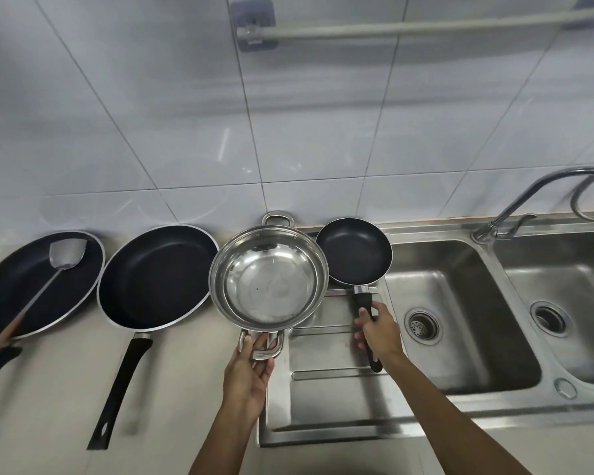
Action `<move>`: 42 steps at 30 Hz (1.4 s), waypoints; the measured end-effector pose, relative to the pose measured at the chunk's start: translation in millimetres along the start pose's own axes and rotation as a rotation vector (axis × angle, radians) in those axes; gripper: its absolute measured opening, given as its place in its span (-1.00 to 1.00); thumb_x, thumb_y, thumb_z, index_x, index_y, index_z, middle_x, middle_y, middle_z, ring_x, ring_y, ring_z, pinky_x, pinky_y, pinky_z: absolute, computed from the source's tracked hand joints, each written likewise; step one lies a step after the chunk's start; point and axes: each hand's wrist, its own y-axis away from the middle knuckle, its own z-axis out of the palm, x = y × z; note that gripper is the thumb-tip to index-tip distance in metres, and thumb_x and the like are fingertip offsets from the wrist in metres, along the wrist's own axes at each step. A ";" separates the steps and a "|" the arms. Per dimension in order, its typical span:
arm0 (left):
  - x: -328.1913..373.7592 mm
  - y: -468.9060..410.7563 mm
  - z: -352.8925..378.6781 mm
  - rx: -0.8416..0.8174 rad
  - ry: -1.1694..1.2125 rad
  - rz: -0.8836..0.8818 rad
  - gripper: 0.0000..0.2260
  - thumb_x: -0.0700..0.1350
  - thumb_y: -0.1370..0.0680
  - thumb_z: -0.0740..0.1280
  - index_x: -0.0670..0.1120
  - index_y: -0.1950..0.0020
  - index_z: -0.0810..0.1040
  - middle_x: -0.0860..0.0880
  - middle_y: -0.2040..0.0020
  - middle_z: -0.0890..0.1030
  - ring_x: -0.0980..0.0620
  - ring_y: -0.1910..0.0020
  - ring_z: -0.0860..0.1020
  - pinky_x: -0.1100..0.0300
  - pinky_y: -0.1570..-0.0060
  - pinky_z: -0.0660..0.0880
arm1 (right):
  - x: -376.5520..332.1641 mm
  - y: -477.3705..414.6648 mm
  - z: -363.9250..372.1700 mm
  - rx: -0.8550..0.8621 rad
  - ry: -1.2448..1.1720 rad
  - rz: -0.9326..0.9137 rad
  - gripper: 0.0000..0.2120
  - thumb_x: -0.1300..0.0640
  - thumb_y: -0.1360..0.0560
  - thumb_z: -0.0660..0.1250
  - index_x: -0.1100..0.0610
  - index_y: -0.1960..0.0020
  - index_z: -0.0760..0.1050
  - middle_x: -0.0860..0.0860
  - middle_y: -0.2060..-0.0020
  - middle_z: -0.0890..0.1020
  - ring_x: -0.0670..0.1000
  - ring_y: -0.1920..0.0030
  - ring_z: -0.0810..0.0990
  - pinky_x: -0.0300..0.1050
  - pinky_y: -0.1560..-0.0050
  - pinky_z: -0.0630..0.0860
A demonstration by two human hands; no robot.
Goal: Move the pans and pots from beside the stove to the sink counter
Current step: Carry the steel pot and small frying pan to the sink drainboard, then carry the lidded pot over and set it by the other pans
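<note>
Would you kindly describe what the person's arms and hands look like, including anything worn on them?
Both forearms are bare from the bottom edge of the picture up to the hands, with no sleeves in view. The left hand and the right hand wear no gloves, and no rings, watch or bracelet can be seen. The fingers are slim with short nails, as far as the picture shows.
</note>
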 end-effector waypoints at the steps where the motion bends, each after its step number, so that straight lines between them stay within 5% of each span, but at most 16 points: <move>1: -0.5 0.3 0.6 0.001 -0.004 -0.004 -0.80 -0.05 -0.64 0.31 0.01 -0.25 0.57 -0.02 -0.07 0.75 0.07 0.09 0.74 0.21 0.24 0.60 | 0.8 2.1 -1.2 -0.003 0.004 -0.004 -0.72 0.13 -0.64 0.28 0.10 -0.35 0.43 0.14 0.19 0.71 -0.03 0.53 0.58 -0.13 0.53 0.56; 8: -5.1 9.2 4.8 -0.001 0.029 -0.034 -0.78 0.02 -0.65 0.27 0.04 -0.28 0.51 -0.02 -0.16 0.70 0.00 -0.08 0.66 0.11 0.03 0.52 | 6.7 22.4 -11.4 -0.025 0.024 -0.003 -0.81 0.13 -0.65 0.28 0.12 -0.24 0.47 0.10 0.25 0.68 -0.01 0.49 0.64 -0.08 0.47 0.62; 13: -11.3 20.1 -3.8 -0.012 0.038 -0.035 -0.77 0.05 -0.65 0.28 0.05 -0.27 0.56 0.00 -0.09 0.74 0.00 -0.12 0.66 0.11 0.03 0.53 | 16.4 43.5 -25.7 -0.010 0.274 -0.057 -0.75 0.06 -0.63 0.29 0.13 -0.25 0.54 0.08 0.13 0.72 0.13 0.09 0.69 0.04 -0.01 0.62; 16: -20.9 26.4 -14.6 -0.010 0.036 -0.061 -0.81 0.01 -0.65 0.28 0.02 -0.21 0.59 0.01 -0.08 0.74 0.00 -0.14 0.66 0.12 0.03 0.53 | 23.4 58.1 -34.3 -0.049 0.170 -0.012 -0.78 0.10 -0.63 0.30 0.14 -0.24 0.55 0.08 0.15 0.69 0.13 0.16 0.70 0.07 0.13 0.70; 23: -61.0 45.3 -35.3 -0.010 -0.001 -0.070 -0.81 0.01 -0.67 0.24 0.00 -0.20 0.55 0.02 -0.20 0.69 0.01 -0.13 0.67 0.10 0.01 0.53 | 43.7 83.3 -57.2 -0.110 0.113 0.011 -0.77 0.13 -0.64 0.30 0.16 -0.27 0.54 0.04 0.16 0.71 0.24 0.06 0.73 0.25 0.01 0.68; 27: -99.1 73.3 -26.6 0.039 -0.292 0.034 -0.77 0.02 -0.62 0.33 -0.03 -0.23 0.57 -0.03 -0.10 0.73 -0.07 -0.07 0.71 -0.03 0.03 0.62 | 53.8 98.3 -81.6 -0.130 0.414 -0.187 -0.72 0.08 -0.65 0.26 0.13 -0.31 0.54 0.16 -0.07 0.72 0.18 -0.08 0.67 0.01 -0.16 0.58; 31: -149.0 109.0 -6.9 -0.028 -0.662 0.180 -0.78 0.02 -0.64 0.30 0.01 -0.25 0.57 -0.04 -0.13 0.72 -0.03 -0.08 0.69 0.09 0.14 0.58 | 72.9 121.4 -125.1 -0.240 0.571 -0.411 -0.69 0.10 -0.65 0.27 0.15 -0.35 0.52 0.15 -0.17 0.68 0.18 -0.15 0.65 0.06 -0.20 0.55; 35: -212.9 147.9 23.9 -0.147 -1.133 0.410 -0.69 0.11 -0.63 0.28 0.04 -0.32 0.57 0.00 -0.27 0.65 0.05 -0.20 0.58 0.17 -0.19 0.52 | 100.9 146.0 -193.0 -0.234 0.735 -0.614 -0.64 0.11 -0.62 0.30 0.15 -0.39 0.51 0.12 -0.22 0.66 0.18 -0.21 0.60 0.06 -0.21 0.54; 39: -287.4 194.6 68.1 -0.288 -1.511 0.589 -0.58 0.16 -0.61 0.29 0.00 -0.41 0.53 0.00 -0.35 0.61 -0.04 -0.31 0.56 0.05 -0.31 0.46 | 133.6 163.1 -287.3 -0.164 0.838 -0.757 -0.63 0.16 -0.54 0.38 0.24 -0.32 0.56 0.18 -0.16 0.69 0.23 -0.11 0.67 0.11 -0.11 0.62; 42: -351.2 224.0 108.6 -0.468 -1.811 0.894 -0.55 0.13 -0.60 0.32 -0.08 -0.40 0.55 -0.08 -0.36 0.61 -0.11 -0.31 0.57 -0.02 -0.27 0.46 | 164.8 175.8 -369.9 -0.050 0.918 -0.771 -0.63 0.13 -0.55 0.39 0.22 -0.33 0.57 0.16 -0.21 0.68 0.20 -0.17 0.66 0.10 -0.19 0.59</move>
